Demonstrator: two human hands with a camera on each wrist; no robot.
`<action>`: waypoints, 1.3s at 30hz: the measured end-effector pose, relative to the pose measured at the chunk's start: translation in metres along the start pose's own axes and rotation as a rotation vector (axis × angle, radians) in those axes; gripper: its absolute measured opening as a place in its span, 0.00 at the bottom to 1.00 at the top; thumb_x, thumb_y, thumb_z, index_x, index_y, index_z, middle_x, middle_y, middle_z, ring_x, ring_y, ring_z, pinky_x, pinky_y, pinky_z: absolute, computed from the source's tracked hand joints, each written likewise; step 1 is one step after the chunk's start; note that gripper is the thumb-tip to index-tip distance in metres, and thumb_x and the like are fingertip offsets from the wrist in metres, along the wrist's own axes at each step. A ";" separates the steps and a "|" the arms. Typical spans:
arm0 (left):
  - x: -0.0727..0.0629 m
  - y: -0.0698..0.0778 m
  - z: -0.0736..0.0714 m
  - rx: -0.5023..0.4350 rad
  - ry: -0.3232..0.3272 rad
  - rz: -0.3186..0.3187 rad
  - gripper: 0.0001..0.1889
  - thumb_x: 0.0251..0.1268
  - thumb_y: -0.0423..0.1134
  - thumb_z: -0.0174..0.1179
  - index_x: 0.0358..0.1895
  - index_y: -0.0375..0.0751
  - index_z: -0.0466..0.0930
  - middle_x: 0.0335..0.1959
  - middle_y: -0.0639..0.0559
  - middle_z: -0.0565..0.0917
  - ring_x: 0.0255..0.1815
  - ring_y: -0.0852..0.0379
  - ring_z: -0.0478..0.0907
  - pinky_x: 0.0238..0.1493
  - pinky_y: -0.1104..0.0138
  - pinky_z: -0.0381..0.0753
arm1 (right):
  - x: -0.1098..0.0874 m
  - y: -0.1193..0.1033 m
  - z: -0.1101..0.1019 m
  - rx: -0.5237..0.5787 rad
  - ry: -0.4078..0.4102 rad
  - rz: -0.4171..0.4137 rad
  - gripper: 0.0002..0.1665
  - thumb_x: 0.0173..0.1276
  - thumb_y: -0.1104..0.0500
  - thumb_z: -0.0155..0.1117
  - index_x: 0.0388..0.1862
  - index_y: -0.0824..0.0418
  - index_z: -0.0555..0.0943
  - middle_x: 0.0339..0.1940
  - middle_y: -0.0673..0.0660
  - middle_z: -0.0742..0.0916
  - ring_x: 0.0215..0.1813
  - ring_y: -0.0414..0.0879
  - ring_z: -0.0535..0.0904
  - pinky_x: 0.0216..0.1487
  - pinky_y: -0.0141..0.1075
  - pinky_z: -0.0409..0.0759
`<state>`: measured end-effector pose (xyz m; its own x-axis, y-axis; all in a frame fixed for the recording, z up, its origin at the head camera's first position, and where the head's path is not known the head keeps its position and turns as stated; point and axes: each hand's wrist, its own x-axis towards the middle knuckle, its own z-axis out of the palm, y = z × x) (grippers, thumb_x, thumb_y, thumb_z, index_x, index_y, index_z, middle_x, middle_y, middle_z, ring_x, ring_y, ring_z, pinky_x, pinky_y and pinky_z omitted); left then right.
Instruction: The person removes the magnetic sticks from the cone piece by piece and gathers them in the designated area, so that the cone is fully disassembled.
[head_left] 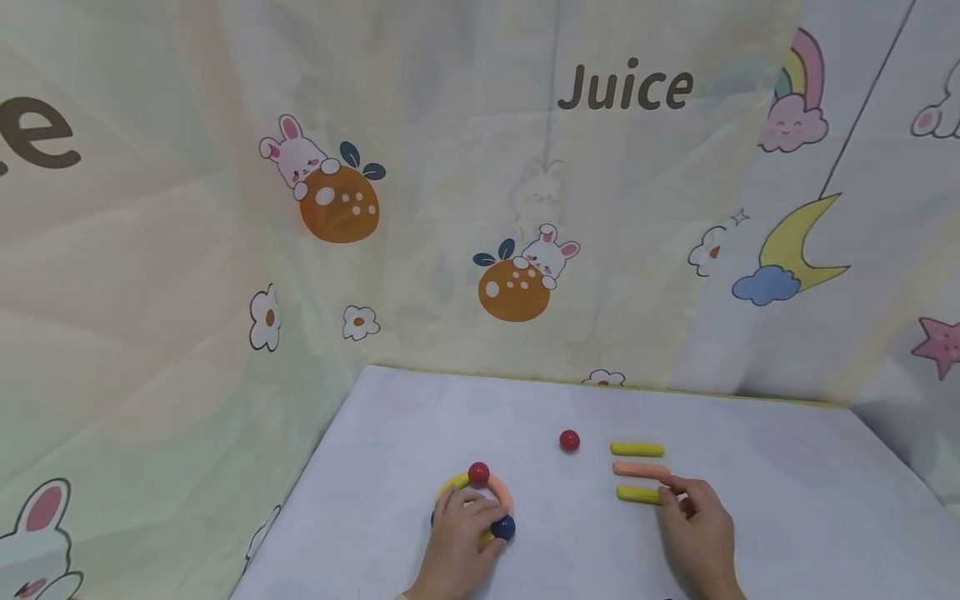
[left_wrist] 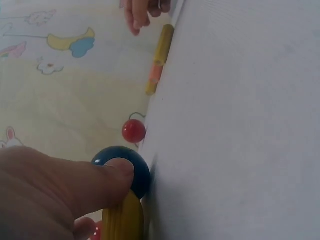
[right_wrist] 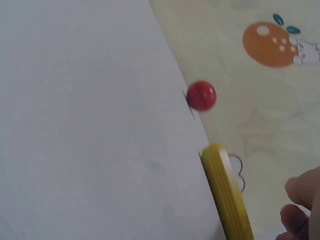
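Observation:
My left hand point(head_left: 461, 540) grips a ring of curved rods and balls on the white table, its fingers over the top and the thumb against a dark blue ball point(head_left: 504, 528). A pink curved rod point(head_left: 502, 493) and a red ball point(head_left: 478, 473) show on the ring's far side; the hand hides much of the rest. In the left wrist view, the thumb lies on that blue ball beside a yellow rod point(left_wrist: 123, 220). My right hand point(head_left: 699, 529), fingers loosely bent, hovers at the right ends of a pink rod point(head_left: 640, 470) and the nearer yellow rod point(head_left: 637, 495).
Another yellow rod point(head_left: 637, 449) lies behind the pink one, all roughly parallel. A loose red ball point(head_left: 569, 441) sits between the ring and the rods. Behind the white table point(head_left: 570, 533) hangs a printed curtain point(head_left: 442, 125) with rabbits and oranges.

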<state>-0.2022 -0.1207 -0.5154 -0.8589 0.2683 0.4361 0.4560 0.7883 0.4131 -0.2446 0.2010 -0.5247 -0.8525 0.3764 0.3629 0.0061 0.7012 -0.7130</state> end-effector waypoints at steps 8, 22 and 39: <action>0.002 0.000 0.006 -0.114 -0.087 0.013 0.22 0.52 0.39 0.74 0.53 0.57 0.84 0.49 0.70 0.83 0.59 0.58 0.72 0.66 0.31 0.47 | -0.039 -0.050 0.023 0.133 -0.391 -0.165 0.10 0.63 0.64 0.68 0.39 0.49 0.85 0.31 0.42 0.81 0.28 0.37 0.71 0.28 0.28 0.71; 0.002 0.002 0.008 -0.086 -0.115 0.096 0.08 0.51 0.48 0.74 0.32 0.56 0.85 0.47 0.63 0.82 0.61 0.52 0.72 0.66 0.37 0.59 | -0.075 -0.081 0.038 0.129 -0.720 -0.471 0.22 0.63 0.59 0.70 0.56 0.48 0.81 0.56 0.43 0.80 0.55 0.39 0.78 0.55 0.39 0.80; 0.000 -0.014 0.001 -0.125 -0.175 -0.047 0.13 0.56 0.53 0.69 0.21 0.62 0.75 0.57 0.57 0.80 0.69 0.47 0.65 0.66 0.44 0.65 | -0.065 -0.073 0.038 0.058 -0.509 -0.248 0.15 0.55 0.59 0.76 0.38 0.43 0.82 0.54 0.45 0.78 0.45 0.40 0.76 0.39 0.31 0.78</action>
<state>-0.2089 -0.1314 -0.5216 -0.9021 0.3341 0.2731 0.4309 0.7300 0.5305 -0.2100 0.1022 -0.5191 -0.9692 -0.1447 0.1994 -0.2432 0.6913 -0.6804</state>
